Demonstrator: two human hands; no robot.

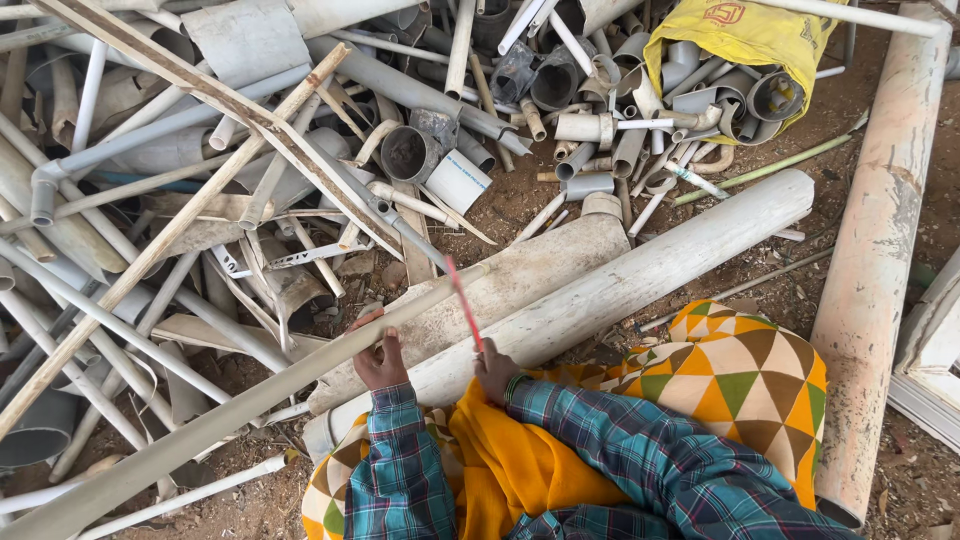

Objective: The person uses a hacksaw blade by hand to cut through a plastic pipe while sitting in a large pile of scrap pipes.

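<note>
- Nearest to us are our two plaid sleeves and an orange cloth with a triangle pattern [745,375] over our lap; we look down past them at the ground.
- Our left hand [380,355] rests on a long thin pipe [250,405], fingers curled over it and pressing it down. The pipe runs slantwise, from low at the left edge up and to the right, where it ends near the saw.
- Our right hand [495,368] is closed round the handle end of a thin red hacksaw blade [463,300]. The blade rises from the fist up and slightly leftward, and crosses the thin pipe near its upper end.
- So the blade lies close to square across the pipe's long axis, with the holding hand to the left of the crossing and the sawing hand just below it. The two hands are near each other; the right is the closer to the crossing.
- Under the thin pipe lie two thick, dirty white pipes [640,270] side by side, slanting the same way; the thin pipe rests across the nearer one.
- To the right a wide pale pipe [880,260] runs almost straight away from us.
- Farther off, a heap of grey and white pipe offcuts and wooden slats [230,100] covers the soil.
- At the top right, a yellow sack [745,35] spills short pipe pieces.
</note>
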